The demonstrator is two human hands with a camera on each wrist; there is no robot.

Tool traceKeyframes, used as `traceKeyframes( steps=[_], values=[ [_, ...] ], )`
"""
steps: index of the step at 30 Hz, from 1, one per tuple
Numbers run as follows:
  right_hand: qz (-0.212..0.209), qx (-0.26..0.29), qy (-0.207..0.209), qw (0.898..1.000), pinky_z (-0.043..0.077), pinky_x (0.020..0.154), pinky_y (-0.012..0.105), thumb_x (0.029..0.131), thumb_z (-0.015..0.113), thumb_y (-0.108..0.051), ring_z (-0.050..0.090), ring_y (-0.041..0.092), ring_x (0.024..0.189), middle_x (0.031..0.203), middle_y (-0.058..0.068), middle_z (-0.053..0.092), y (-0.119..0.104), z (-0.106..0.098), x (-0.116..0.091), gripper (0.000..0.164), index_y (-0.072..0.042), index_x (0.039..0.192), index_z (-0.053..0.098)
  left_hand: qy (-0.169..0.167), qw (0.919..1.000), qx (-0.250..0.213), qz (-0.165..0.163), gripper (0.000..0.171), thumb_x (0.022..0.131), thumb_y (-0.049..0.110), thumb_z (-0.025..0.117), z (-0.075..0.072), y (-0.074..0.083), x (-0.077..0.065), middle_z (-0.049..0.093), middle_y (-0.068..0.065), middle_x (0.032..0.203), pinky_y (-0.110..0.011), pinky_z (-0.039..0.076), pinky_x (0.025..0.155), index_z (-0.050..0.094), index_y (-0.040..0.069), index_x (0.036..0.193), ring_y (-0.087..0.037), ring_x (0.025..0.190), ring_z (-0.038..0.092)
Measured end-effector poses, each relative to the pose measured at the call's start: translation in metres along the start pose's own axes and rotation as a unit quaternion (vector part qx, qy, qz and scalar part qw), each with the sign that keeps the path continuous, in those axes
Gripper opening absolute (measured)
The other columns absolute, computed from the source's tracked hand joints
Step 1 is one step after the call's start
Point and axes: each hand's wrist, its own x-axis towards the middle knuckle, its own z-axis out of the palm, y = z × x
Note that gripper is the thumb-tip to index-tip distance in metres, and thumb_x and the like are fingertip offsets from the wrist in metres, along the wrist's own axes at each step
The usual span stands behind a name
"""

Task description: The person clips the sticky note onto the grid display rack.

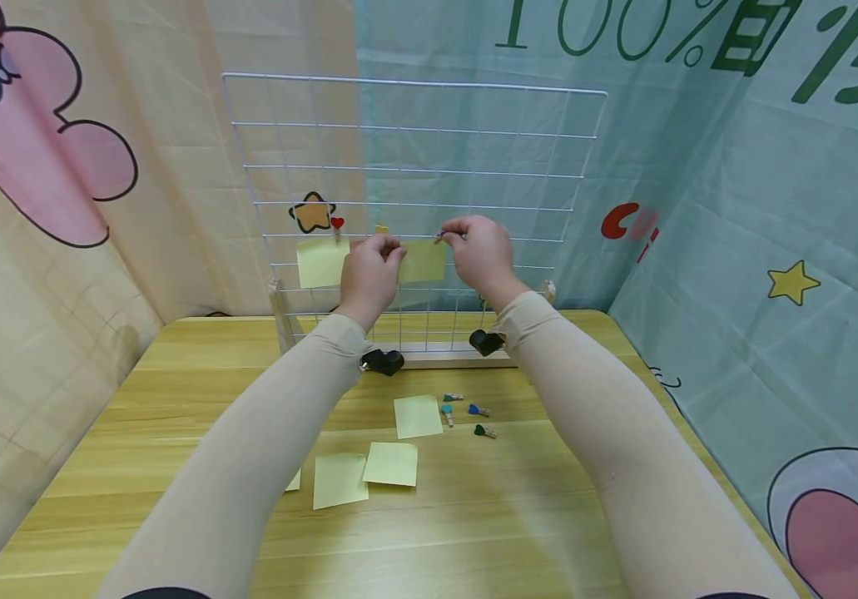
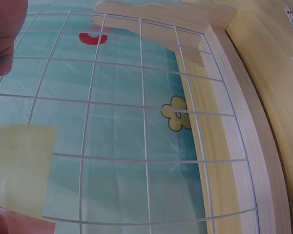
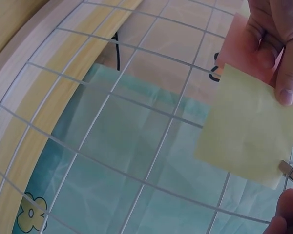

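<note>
A yellow sticky note lies against the white wire grid. My left hand pinches its left edge, with the thumb on the paper in the right wrist view. At its upper right corner, my right hand holds a small wooden clothespin, whose tip overlaps the paper. A yellow-topped clip shows above the note's left part. To the left, another yellow note hangs from a clip with a red heart. The wrist views show pinkish paper beside the held note.
Several loose notes lie on the wooden table below the grid. Near them are small clips with blue and dark green hearts. The grid stands in a pale wooden base, with printed curtains behind and to the sides.
</note>
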Motion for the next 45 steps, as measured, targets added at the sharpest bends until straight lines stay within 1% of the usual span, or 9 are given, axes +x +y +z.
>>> traceKeyframes(
  steps=[5, 13, 16, 23, 28, 36, 38, 42, 45],
  values=[
    [0.001, -0.004, -0.009, 1.0, 0.039, 0.058, 0.03, 0.111, 0.056, -0.027, 0.053, 0.019, 0.068, 0.128, 0.003, 0.076, -0.0014, -0.0011, 0.0014, 0.03, -0.015, 0.131, 0.075, 0.001, 1.0, 0.007, -0.002, 0.022, 0.107, 0.027, 0.065, 0.0009, 0.001, 0.0006, 0.076, -0.009, 0.11, -0.04, 0.055, 0.084, 0.074, 0.009, 0.116, -0.025, 0.096, 0.068],
    [-0.009, -0.026, -0.016, 0.999, 0.038, 0.058, 0.03, 0.111, 0.055, -0.025, 0.051, 0.02, 0.064, 0.131, 0.003, 0.075, -0.0035, -0.0032, 0.003, 0.031, -0.015, 0.134, 0.073, 0.003, 1.0, 0.008, -0.003, 0.021, 0.106, 0.027, 0.066, 0.0021, 0.0004, 0.0016, 0.076, -0.007, 0.11, -0.041, 0.056, 0.085, 0.075, 0.01, 0.115, -0.024, 0.097, 0.069],
    [-0.016, -0.035, -0.015, 0.999, 0.04, 0.06, 0.03, 0.111, 0.054, -0.025, 0.054, 0.02, 0.068, 0.132, 0.004, 0.074, -0.0034, -0.0032, 0.0032, 0.032, -0.015, 0.136, 0.072, 0.003, 1.0, 0.006, -0.001, 0.02, 0.106, 0.027, 0.066, 0.0029, -0.0004, 0.0022, 0.076, -0.007, 0.11, -0.04, 0.056, 0.084, 0.075, 0.011, 0.114, -0.024, 0.096, 0.069],
    [-0.032, -0.072, -0.018, 0.997, 0.048, 0.071, 0.034, 0.112, 0.053, -0.023, 0.066, 0.022, 0.088, 0.132, 0.004, 0.075, -0.0044, -0.0035, 0.0063, 0.032, -0.014, 0.136, 0.072, 0.006, 1.0, 0.005, 0.001, 0.019, 0.106, 0.025, 0.065, 0.0041, -0.0003, 0.0026, 0.076, -0.007, 0.11, -0.041, 0.055, 0.084, 0.075, 0.01, 0.114, -0.024, 0.096, 0.068],
    [-0.023, -0.085, -0.033, 0.996, 0.052, 0.08, 0.036, 0.112, 0.051, -0.023, 0.069, 0.023, 0.106, 0.133, 0.004, 0.074, -0.0076, -0.0057, 0.009, 0.032, -0.015, 0.135, 0.073, 0.006, 1.0, -0.001, -0.003, 0.019, 0.107, 0.026, 0.065, 0.0043, 0.0002, 0.0017, 0.076, -0.007, 0.111, -0.041, 0.055, 0.084, 0.074, 0.011, 0.114, -0.024, 0.096, 0.067],
    [-0.019, -0.093, -0.042, 0.995, 0.049, 0.07, 0.034, 0.113, 0.049, -0.023, 0.068, 0.023, 0.101, 0.136, 0.005, 0.072, -0.0096, -0.0074, 0.0099, 0.034, -0.016, 0.138, 0.071, 0.006, 1.0, 0.001, -0.002, 0.02, 0.107, 0.026, 0.064, 0.0054, 0.0017, 0.0028, 0.076, -0.007, 0.111, -0.042, 0.056, 0.086, 0.074, 0.011, 0.114, -0.024, 0.098, 0.068],
    [-0.023, -0.096, -0.041, 0.994, 0.053, 0.075, 0.034, 0.113, 0.049, -0.022, 0.069, 0.023, 0.106, 0.136, 0.005, 0.072, -0.0097, -0.0075, 0.0098, 0.034, -0.016, 0.138, 0.071, 0.005, 1.0, -0.001, -0.003, 0.019, 0.107, 0.026, 0.064, 0.0053, 0.0023, 0.0026, 0.076, -0.007, 0.111, -0.041, 0.056, 0.086, 0.074, 0.011, 0.114, -0.024, 0.097, 0.068],
    [-0.038, -0.112, -0.038, 0.992, 0.057, 0.094, 0.039, 0.113, 0.049, -0.021, 0.067, 0.026, 0.121, 0.133, 0.006, 0.071, -0.0084, -0.0067, 0.0092, 0.034, -0.015, 0.139, 0.07, 0.006, 1.0, -0.003, -0.007, 0.019, 0.107, 0.025, 0.064, 0.0055, 0.0029, 0.0028, 0.076, -0.007, 0.111, -0.041, 0.056, 0.087, 0.074, 0.011, 0.114, -0.024, 0.098, 0.068],
    [-0.046, -0.108, -0.033, 0.993, 0.057, 0.094, 0.04, 0.113, 0.05, -0.021, 0.067, 0.027, 0.121, 0.132, 0.007, 0.071, -0.0059, -0.0058, 0.0084, 0.035, -0.014, 0.141, 0.068, 0.008, 0.9999, -0.004, -0.01, 0.018, 0.107, 0.025, 0.064, 0.0061, 0.0029, 0.0026, 0.076, -0.007, 0.111, -0.041, 0.056, 0.087, 0.074, 0.011, 0.113, -0.024, 0.099, 0.069]
  ],
)
